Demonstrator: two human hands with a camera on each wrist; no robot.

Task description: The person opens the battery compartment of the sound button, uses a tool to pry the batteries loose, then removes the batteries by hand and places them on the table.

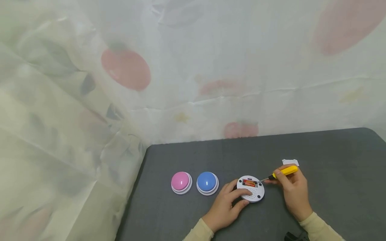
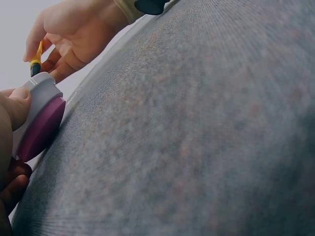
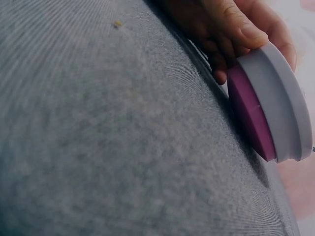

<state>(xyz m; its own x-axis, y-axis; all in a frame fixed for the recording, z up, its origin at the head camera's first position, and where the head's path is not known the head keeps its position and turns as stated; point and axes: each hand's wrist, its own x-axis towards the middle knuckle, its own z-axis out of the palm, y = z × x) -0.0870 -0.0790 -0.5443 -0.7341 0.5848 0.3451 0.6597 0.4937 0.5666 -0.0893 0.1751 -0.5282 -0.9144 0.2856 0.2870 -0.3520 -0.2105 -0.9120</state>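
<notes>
A round white buzzer button (image 1: 255,194) lies upside down, its purple-pink dome (image 2: 42,130) facing the table. Batteries (image 1: 249,183) with red and black wrappers show in its uncovered compartment. My left hand (image 1: 224,207) grips the button from the left, with one finger laid across its underside and the thumb at the near rim. A screwdriver (image 1: 286,171) with a yellow and black handle is held in my right hand (image 1: 296,193). Its metal tip reaches the right end of the battery compartment. In the right wrist view, the left thumb presses the rim of the white base (image 3: 275,93).
A pink-domed button (image 1: 180,181) and a blue-domed button (image 1: 207,183) stand upright left of my left hand. Just behind the right hand lies a small white plastic piece (image 1: 290,162). Printed sheeting (image 1: 193,67) hangs along the back and left edges of the dark grey table (image 1: 169,214).
</notes>
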